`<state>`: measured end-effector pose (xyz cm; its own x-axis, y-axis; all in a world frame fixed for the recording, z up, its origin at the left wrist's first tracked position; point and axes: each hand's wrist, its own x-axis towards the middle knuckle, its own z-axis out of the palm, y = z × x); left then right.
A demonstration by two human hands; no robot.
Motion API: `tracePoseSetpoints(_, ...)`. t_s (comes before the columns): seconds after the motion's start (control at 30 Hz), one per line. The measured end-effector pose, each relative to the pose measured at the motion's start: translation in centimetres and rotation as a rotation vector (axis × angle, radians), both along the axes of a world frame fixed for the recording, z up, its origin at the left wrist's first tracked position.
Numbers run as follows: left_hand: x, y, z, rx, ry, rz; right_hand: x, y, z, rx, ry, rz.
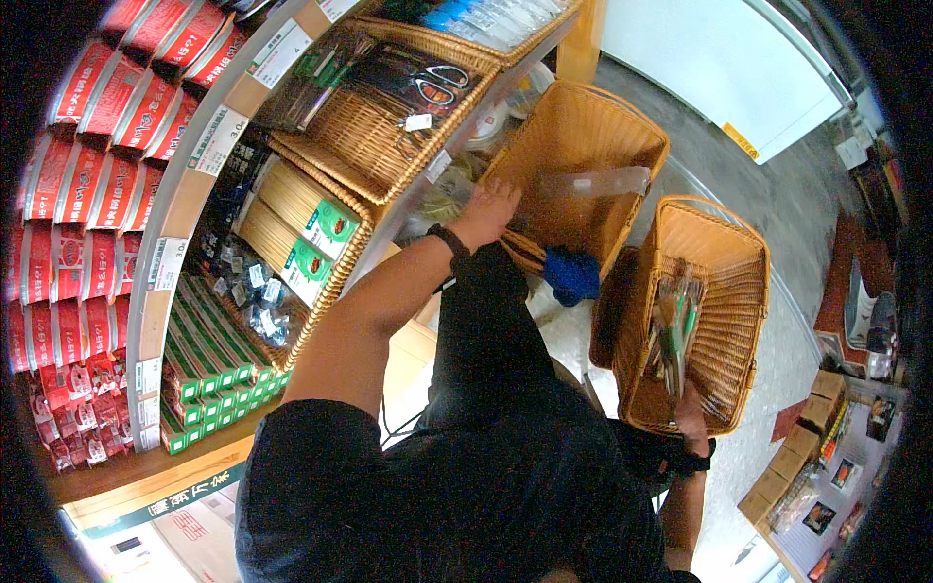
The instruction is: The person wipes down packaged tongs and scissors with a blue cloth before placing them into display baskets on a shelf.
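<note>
My left hand rests at the left rim of a tan wicker basket, its fingers curled over the edge. A clear plastic package lies inside that basket. Lower right, my right hand reaches into a second wicker basket. Its fingers are around the near end of a bundle of slim plastic-wrapped items, some showing green; blur hides what they are. A bright blue textured object sits under the first basket's near corner.
On the left shelf, wicker bins hold bamboo skewers, scissors and small tagged packets. Green boxes are stacked below, near red labelled tubs. A white cabinet stands at upper right. Cardboard boxes lie lower right.
</note>
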<state>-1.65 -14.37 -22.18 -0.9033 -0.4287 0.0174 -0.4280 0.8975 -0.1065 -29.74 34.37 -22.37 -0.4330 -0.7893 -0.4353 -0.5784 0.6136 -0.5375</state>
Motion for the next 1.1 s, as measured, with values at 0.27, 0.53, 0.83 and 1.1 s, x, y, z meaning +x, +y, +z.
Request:
tracePoseSetpoints(0.27, -0.8, -3.0, -0.3, -0.139, -0.592, 0.233, -2.9, 4.3, -7.7, -0.129, 0.203, 0.361)
tracePoseSetpoints(0.53, -0.8, -4.5, 0.2, 0.016, -0.785, 0.288, -2.2, 5.4, -9.3, 0.048, 0.387, 0.327)
tracePoseSetpoints(0.83, 1.8, -6.1, -5.8, -0.039, -0.635, 0.293, 0.9, -1.8, -4.0, 0.202, 0.24, 0.164)
tracePoseSetpoints(1.1, -0.8, -2.0, 9.1, 0.015, -0.428, 0.171, 0.9, -3.1, -0.8, 0.186, 0.268, 0.098)
